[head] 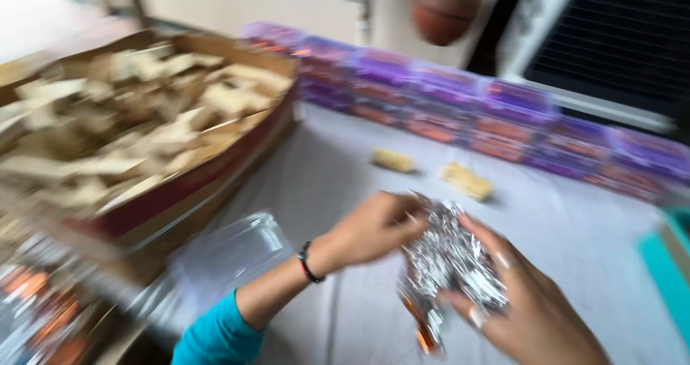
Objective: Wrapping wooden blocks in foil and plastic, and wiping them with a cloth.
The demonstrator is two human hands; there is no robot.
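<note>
Foil wrapper [445, 264] | pinched by left hand [374, 228] and right hand [532, 307] above counter [575, 228] front edge | judged light, crinkly, tear-prone; best held at its edges

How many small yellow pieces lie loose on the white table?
2. One yellow piece lies left, the other yellow piece right, both beyond the hands holding the foil wrapper. More may be hidden.

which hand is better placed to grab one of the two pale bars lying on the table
Probably the left hand: it pinches only the top edge of the silver foil wrapper, nearer the pale bars. The right hand cradles the wrapper from below.
</note>
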